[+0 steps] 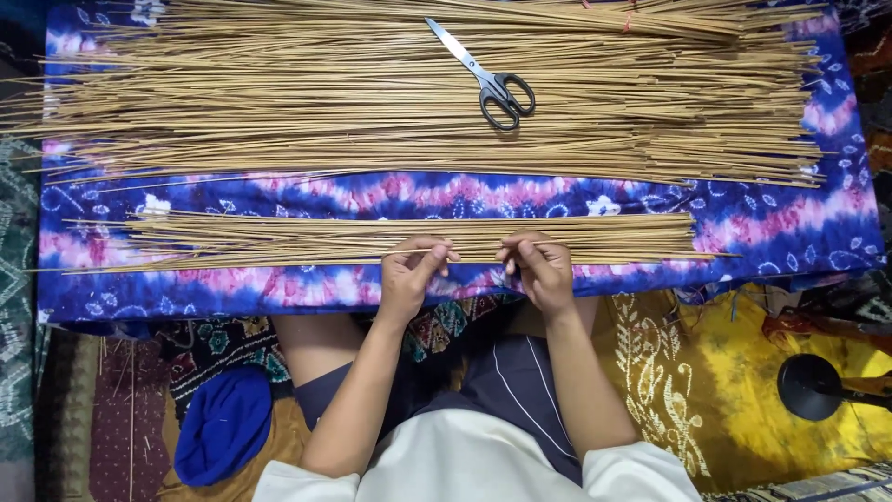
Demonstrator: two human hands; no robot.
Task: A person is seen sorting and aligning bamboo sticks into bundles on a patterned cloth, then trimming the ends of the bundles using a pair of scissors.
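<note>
Both hands, left hand (pixel 412 270) and right hand (pixel 537 268), pinch one thin stick (pixel 478 246) over small stick pile (pixel 409 239) on purple cloth (pixel 279 284); scissors (pixel 488 76) on big pile (pixel 418 102).

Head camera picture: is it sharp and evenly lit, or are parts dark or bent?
Head view: even, soft light on the sticks and scissors, both sharp; faint glare on the scissor blade; corners fall dark, and the cloth edges bow slightly, suggesting wide-lens distortion.

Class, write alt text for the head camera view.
Two bare hands, left hand and right hand, pinch one thin stick above a small stick bundle on tie-dyed cloth. Black scissors lie on a larger stick pile beyond.
</note>
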